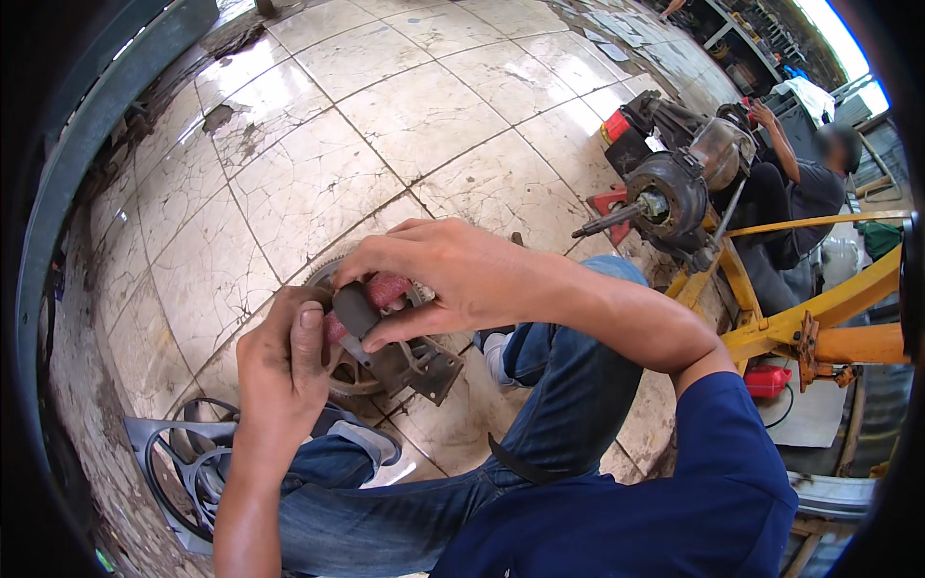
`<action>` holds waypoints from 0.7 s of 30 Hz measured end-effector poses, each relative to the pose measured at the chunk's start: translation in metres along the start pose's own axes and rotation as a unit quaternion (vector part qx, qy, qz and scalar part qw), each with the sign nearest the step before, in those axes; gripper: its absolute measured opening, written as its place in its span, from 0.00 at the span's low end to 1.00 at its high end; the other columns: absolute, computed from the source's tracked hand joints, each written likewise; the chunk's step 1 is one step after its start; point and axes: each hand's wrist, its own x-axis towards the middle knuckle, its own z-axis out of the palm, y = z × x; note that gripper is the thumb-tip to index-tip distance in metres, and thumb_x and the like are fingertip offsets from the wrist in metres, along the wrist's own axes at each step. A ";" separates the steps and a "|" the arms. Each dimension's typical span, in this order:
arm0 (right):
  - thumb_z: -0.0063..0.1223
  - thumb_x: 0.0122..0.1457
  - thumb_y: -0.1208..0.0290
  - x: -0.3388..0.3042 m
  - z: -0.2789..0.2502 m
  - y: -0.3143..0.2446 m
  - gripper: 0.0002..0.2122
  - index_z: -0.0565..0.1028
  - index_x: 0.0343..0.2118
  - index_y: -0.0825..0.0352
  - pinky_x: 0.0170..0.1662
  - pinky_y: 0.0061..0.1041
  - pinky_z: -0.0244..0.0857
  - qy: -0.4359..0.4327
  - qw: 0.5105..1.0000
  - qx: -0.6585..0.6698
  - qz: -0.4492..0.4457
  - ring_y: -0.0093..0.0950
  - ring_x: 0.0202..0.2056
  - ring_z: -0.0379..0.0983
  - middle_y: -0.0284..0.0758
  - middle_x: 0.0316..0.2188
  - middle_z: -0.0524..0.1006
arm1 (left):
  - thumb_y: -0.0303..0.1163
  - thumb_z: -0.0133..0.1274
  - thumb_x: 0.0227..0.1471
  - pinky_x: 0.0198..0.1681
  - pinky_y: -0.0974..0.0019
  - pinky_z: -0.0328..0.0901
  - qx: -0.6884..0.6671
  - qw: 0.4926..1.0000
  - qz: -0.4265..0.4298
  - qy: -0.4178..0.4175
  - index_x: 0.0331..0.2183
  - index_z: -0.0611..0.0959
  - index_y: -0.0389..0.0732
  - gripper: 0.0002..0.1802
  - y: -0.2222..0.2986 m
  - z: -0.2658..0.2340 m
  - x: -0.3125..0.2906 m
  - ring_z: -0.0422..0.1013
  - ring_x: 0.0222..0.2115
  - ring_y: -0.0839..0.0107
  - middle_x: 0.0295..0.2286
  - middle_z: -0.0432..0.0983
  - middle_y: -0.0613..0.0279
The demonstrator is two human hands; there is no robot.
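My left hand (pixel 282 361) and my right hand (pixel 453 275) meet over a toothed metal wheel (pixel 352 379) on the floor. Between my right thumb and fingers is a dark grey curved piece (pixel 356 309), gripped at its edges. A rough reddish-pink material (pixel 388 290) shows on both sides of it; I cannot make out whether the two are one piece. My left fingers close in at its left end, thumb upright, and what they pinch is partly hidden. Beside the wheel, close under my right hand, sits a metal bracket plate (pixel 436 374) with holes.
A large greasy axle assembly (pixel 665 197) stands at right on a red stand (pixel 609 204), near yellow metal beams (pixel 819 323). Another person (pixel 805 193) crouches behind it. A grey plastic fan-like frame (pixel 188 462) lies at lower left. Cracked pale tiles (pixel 376 116) stretch ahead.
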 end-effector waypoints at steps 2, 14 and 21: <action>0.64 0.54 0.58 0.002 -0.002 0.001 0.22 0.70 0.45 0.65 0.37 0.36 0.70 0.003 1.000 0.007 0.019 0.42 0.34 0.78 0.40 0.30 0.80 | 0.47 0.39 0.67 0.33 0.70 0.67 -0.066 0.997 -0.012 0.023 0.43 0.76 0.35 0.23 -0.002 -0.001 0.005 0.73 0.27 0.72 0.29 0.76 0.58; 0.68 0.48 0.57 0.002 0.021 -0.006 0.25 0.72 0.47 0.60 0.49 0.33 0.68 0.024 0.997 -0.067 -0.020 0.34 0.39 0.77 0.32 0.35 0.79 | 0.66 0.31 0.62 0.50 0.66 0.64 -0.325 0.933 -0.103 0.113 0.53 0.70 0.36 0.41 0.004 0.016 0.021 0.69 0.45 0.68 0.44 0.72 0.55; 0.68 0.48 0.57 0.000 0.027 -0.009 0.23 0.74 0.44 0.62 0.49 0.34 0.69 0.036 0.998 -0.048 -0.034 0.34 0.38 0.77 0.32 0.33 0.79 | 0.65 0.30 0.62 0.50 0.63 0.65 -0.315 0.939 -0.087 0.106 0.49 0.72 0.35 0.41 0.005 0.020 0.008 0.70 0.45 0.66 0.42 0.73 0.54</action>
